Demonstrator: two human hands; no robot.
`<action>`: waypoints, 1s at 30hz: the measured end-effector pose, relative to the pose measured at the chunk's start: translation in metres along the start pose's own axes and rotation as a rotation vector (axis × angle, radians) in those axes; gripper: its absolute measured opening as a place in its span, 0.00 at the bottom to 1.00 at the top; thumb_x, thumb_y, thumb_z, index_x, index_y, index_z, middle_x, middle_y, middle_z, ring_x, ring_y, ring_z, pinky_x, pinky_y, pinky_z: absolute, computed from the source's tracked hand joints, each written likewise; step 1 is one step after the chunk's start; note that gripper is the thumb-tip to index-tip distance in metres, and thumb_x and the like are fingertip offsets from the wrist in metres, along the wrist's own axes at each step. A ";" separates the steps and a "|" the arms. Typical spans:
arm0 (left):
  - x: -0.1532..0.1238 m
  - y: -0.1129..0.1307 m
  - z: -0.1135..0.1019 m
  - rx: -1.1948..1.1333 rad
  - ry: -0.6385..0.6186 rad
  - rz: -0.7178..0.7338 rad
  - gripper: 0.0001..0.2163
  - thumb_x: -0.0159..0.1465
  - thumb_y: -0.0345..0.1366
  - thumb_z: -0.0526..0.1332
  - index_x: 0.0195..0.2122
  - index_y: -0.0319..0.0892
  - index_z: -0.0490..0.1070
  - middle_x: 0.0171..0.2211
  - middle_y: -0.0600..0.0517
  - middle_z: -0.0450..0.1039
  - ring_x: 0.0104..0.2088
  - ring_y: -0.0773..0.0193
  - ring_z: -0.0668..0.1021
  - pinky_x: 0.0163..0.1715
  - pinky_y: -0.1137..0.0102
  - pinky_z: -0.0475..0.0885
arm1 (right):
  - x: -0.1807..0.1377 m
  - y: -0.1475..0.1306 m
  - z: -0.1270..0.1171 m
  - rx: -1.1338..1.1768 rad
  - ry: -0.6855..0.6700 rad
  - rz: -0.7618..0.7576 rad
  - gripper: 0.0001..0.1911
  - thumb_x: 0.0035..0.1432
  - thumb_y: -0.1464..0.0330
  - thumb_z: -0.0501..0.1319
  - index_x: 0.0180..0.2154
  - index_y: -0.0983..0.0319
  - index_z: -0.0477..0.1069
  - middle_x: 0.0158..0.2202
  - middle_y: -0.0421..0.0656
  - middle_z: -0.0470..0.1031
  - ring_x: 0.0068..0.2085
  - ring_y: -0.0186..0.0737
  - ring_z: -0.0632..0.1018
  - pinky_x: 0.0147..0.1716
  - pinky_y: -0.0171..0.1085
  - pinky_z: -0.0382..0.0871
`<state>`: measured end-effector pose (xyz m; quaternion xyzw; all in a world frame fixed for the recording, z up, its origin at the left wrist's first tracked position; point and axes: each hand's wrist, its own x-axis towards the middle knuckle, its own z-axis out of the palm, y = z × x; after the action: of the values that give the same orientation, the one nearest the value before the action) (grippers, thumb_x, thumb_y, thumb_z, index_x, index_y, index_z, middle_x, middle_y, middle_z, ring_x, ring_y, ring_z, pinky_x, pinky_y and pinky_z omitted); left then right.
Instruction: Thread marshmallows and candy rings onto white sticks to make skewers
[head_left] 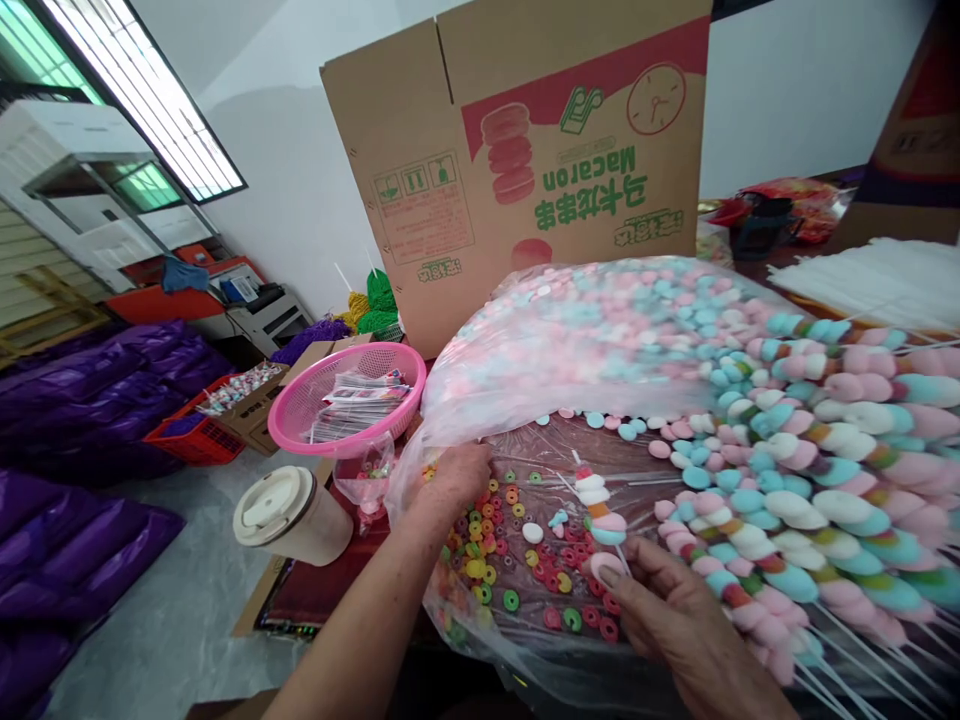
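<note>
In my right hand (pixel 671 610) is a thin white stick pinched between thumb and fingers, part of a candy skewer (pixel 598 505) threaded with marshmallows and a fruit-coloured ring. A pink marshmallow (pixel 606 566) sits at my thumb tip. My left hand (pixel 459 478) is curled down by the plastic sheet's edge, over the candy rings (pixel 495 520); its fingertips are hidden. Red, yellow, green and orange rings lie scattered on the clear plastic (pixel 525 450). A white marshmallow (pixel 532 533) and a small blue-and-pink candy (pixel 558 520) rest between my hands.
Finished marshmallow skewers (pixel 840 480) are piled at the right. Behind stands a heap of pink and blue marshmallows (pixel 600 320) under plastic, before a macaron carton (pixel 525 150). At the left are a pink basket (pixel 412 385) of wrappers and a lidded cup (pixel 292 515). White sticks (pixel 870 285) lie at far right.
</note>
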<state>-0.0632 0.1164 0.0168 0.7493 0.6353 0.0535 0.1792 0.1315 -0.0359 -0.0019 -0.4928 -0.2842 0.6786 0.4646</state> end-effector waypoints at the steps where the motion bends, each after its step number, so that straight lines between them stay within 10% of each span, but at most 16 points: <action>1: 0.005 -0.004 0.001 -0.006 -0.003 -0.009 0.06 0.47 0.25 0.60 0.25 0.38 0.73 0.32 0.42 0.75 0.38 0.51 0.75 0.41 0.62 0.66 | -0.001 0.001 -0.001 -0.005 0.000 -0.008 0.18 0.43 0.56 0.65 0.26 0.61 0.62 0.16 0.29 0.52 0.17 0.23 0.50 0.15 0.27 0.40; 7: -0.039 0.016 -0.015 -0.238 0.020 0.040 0.09 0.59 0.34 0.53 0.34 0.40 0.72 0.30 0.50 0.74 0.32 0.63 0.74 0.34 0.70 0.68 | -0.001 -0.002 -0.008 0.017 0.081 -0.067 0.19 0.43 0.55 0.64 0.23 0.60 0.59 0.14 0.28 0.49 0.15 0.23 0.48 0.14 0.28 0.39; 10: -0.087 0.049 -0.010 -1.057 -0.213 0.039 0.10 0.54 0.37 0.61 0.36 0.39 0.72 0.31 0.50 0.73 0.29 0.67 0.73 0.31 0.72 0.68 | 0.002 -0.004 -0.006 -0.069 0.107 -0.148 0.16 0.45 0.56 0.63 0.24 0.61 0.62 0.15 0.30 0.53 0.16 0.24 0.51 0.14 0.28 0.43; 15: -0.133 0.094 0.025 -1.571 -0.348 -0.061 0.10 0.48 0.32 0.66 0.32 0.37 0.74 0.27 0.51 0.71 0.25 0.69 0.71 0.25 0.74 0.68 | 0.001 0.000 -0.002 -0.124 0.073 -0.275 0.14 0.47 0.58 0.61 0.26 0.62 0.66 0.23 0.36 0.66 0.24 0.31 0.65 0.21 0.30 0.58; 30: -0.138 0.094 0.036 -1.375 -0.138 -0.012 0.08 0.50 0.34 0.66 0.29 0.37 0.72 0.20 0.55 0.68 0.21 0.73 0.68 0.23 0.76 0.65 | -0.019 0.000 -0.004 0.067 -0.062 -0.132 0.17 0.49 0.54 0.60 0.25 0.61 0.62 0.13 0.28 0.48 0.15 0.23 0.48 0.13 0.27 0.41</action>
<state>0.0097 -0.0373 0.0349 0.4639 0.4484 0.3953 0.6538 0.1367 -0.0530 0.0047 -0.4362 -0.3074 0.6705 0.5155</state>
